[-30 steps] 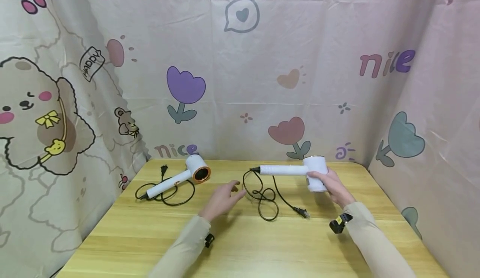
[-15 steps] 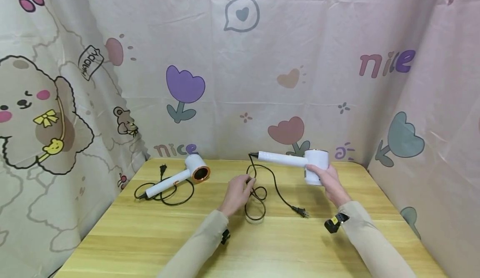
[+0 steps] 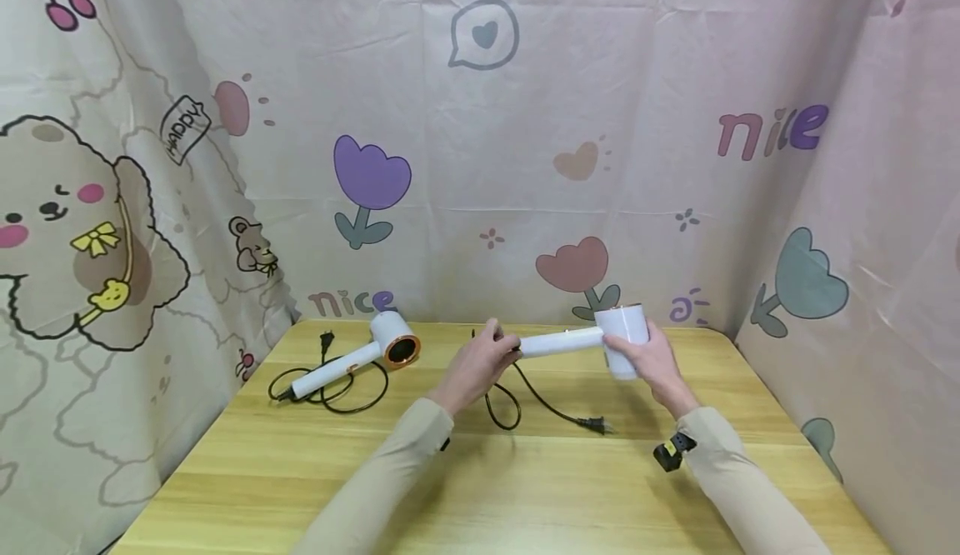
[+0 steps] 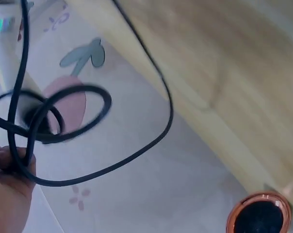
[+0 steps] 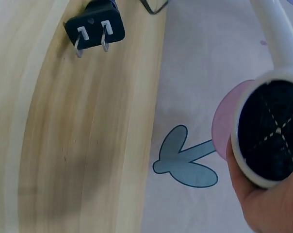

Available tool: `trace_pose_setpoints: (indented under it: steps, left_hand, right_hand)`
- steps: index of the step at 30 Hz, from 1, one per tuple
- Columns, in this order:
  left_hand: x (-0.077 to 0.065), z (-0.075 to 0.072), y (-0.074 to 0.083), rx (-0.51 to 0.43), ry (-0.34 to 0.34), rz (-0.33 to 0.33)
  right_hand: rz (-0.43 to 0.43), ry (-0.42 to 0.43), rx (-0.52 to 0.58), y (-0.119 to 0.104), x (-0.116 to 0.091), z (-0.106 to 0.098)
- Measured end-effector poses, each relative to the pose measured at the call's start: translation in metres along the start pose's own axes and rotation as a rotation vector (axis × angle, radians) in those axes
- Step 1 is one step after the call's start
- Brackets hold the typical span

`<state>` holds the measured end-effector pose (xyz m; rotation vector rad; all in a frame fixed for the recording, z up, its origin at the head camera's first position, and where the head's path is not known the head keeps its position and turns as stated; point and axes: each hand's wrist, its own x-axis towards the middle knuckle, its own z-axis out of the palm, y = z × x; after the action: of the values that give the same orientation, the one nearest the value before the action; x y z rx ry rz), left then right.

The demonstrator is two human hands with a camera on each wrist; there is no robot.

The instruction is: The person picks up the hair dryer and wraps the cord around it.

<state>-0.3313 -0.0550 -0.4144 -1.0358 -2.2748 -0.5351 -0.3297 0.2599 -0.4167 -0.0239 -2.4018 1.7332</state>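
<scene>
a white hair dryer (image 3: 577,340) is being held nearly level toward the back of the worktop (image 3: 525,488), apparently raised off it; its head is being grasped by the right hand (image 3: 654,365), while its black cord (image 4: 170,104) is being pinched in the grip of the left hand (image 3: 476,363), beside the handle's end. whether the handle itself is being touched by the left fingers cannot be told. the gathering of the loose cord seems to be the step being carried out, with the dryer being steadied. for the next move, a firm right grip and a careful drawing-in of slack seem to be called for, as the plug (image 3: 595,425) is lying out on the wood. in the left wrist view, raised loops are being shown that are partly being hidden by the hand in the head view. in the right wrist view, the dryer's dark round end (image 5: 275,130) and the plug's two prongs are being shown closely. only in the head view is a second hair dryer (image 3: 348,363) being seen whole, untouched at the left
</scene>
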Motion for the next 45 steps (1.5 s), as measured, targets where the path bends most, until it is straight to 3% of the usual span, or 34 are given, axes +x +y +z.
trace_pose_setpoints:
  steps: [5, 9, 15, 17, 21, 24, 29, 32, 35, 40, 42, 45]
  left_hand:
    - [0.003, -0.007, -0.007, -0.094, 0.005, -0.030]
    - [-0.002, -0.008, -0.006, -0.162, -0.046, -0.113]
    - [-0.005, -0.009, 0.000, -0.263, -0.114, -0.213]
    - [-0.004, -0.008, 0.000, -0.351, -0.113, -0.259]
    - [-0.001, -0.004, 0.001, -0.578, -0.066, -0.409]
    - [0.000, -0.001, 0.002, -0.683, 0.014, -0.499]
    - [0.001, 0.003, 0.005, -0.792, 0.194, -0.499]
    - [0.002, 0.006, 0.005, -0.861, 0.256, -0.508]
    - [0.002, 0.007, 0.006, -0.925, 0.262, -0.554]
    - [0.002, 0.009, 0.007, -0.991, 0.213, -0.652]
    - [0.003, 0.010, 0.007, -1.085, 0.207, -0.721]
    - [0.004, 0.010, 0.008, -1.316, 0.243, -0.828]
  right_hand:
    - [-0.009, -0.078, 0.062, 0.003, -0.001, -0.002]
    - [0.037, -0.143, 0.174, 0.009, -0.004, -0.002]
    - [0.101, -0.155, 0.268, 0.014, -0.006, 0.002]
    - [0.123, -0.154, 0.286, 0.013, -0.005, 0.002]
    - [0.154, -0.142, 0.326, 0.010, -0.005, 0.004]
    - [0.169, -0.137, 0.351, 0.006, -0.005, 0.007]
    - [0.209, -0.130, 0.415, 0.002, -0.005, 0.010]
    - [0.217, -0.123, 0.441, 0.000, -0.005, 0.012]
    - [0.224, -0.105, 0.445, -0.003, -0.005, 0.015]
    - [0.174, -0.038, 0.395, -0.009, -0.005, 0.020]
    - [0.127, -0.009, 0.357, -0.011, -0.004, 0.022]
    - [0.070, 0.032, 0.300, -0.014, -0.003, 0.022]
